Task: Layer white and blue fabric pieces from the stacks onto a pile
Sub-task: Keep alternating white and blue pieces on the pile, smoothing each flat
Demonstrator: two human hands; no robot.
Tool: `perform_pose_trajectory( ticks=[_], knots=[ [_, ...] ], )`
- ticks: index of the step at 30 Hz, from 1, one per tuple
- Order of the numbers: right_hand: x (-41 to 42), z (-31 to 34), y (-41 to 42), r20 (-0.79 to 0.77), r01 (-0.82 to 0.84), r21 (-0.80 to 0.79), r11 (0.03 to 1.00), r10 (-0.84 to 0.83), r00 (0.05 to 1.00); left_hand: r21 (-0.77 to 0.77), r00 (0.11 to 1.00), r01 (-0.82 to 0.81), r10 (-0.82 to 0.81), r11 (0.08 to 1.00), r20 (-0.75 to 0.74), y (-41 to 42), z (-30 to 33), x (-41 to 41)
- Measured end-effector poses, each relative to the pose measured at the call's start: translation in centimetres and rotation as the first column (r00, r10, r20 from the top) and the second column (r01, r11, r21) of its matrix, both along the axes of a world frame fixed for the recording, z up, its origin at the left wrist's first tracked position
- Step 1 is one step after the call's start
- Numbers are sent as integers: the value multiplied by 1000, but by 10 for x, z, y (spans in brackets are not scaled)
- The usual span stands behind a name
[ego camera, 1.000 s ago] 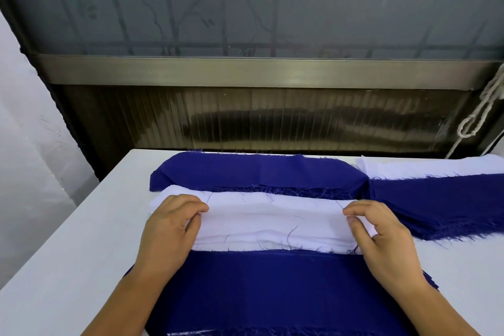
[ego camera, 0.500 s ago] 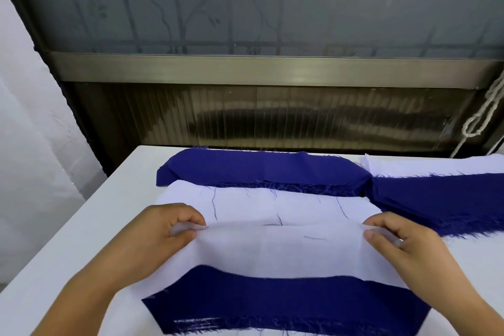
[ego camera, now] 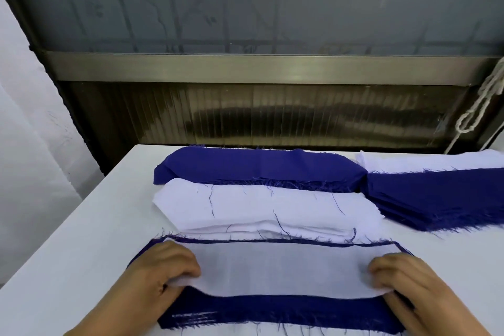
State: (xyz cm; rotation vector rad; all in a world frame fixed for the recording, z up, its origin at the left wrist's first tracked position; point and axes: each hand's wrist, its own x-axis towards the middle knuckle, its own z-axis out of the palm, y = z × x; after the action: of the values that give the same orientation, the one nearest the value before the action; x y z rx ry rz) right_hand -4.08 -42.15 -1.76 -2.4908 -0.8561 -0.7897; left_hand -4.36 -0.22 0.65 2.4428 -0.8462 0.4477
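A thin white fabric piece [ego camera: 281, 270] lies spread over the blue top of the near pile [ego camera: 272, 311], covering its far part. My left hand [ego camera: 161, 273] pinches the piece's left end and my right hand [ego camera: 403, 278] pinches its right end. Just behind the pile sits the white stack [ego camera: 261, 207], strewn with loose blue threads. Behind that stack lies a blue stack [ego camera: 259, 166].
The white table [ego camera: 81, 240] carries everything. At the right, another blue stack [ego camera: 436, 196] overlaps a white stack [ego camera: 425, 161]. A dark panel and metal rail [ego camera: 259, 68] run behind the table, a white cord [ego camera: 480, 106] hangs at far right, and a white curtain [ego camera: 24, 144] hangs left.
Both hands lifted one white piece off the white stack and drew it toward me, laying it down over the blue top of the near pile.
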Motion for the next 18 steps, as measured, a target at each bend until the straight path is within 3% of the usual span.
perform_pose_trajectory(
  ticks=[10,18],
  knots=[
    [-10,6,2,-122,17,40,999,-12,992,5,993,-25,26,1000,-118,1,-7,-4],
    [-11,6,-1,-169,37,78,996,-24,985,79,999,-42,44,996,-25,2,-11,-4]
  ],
)
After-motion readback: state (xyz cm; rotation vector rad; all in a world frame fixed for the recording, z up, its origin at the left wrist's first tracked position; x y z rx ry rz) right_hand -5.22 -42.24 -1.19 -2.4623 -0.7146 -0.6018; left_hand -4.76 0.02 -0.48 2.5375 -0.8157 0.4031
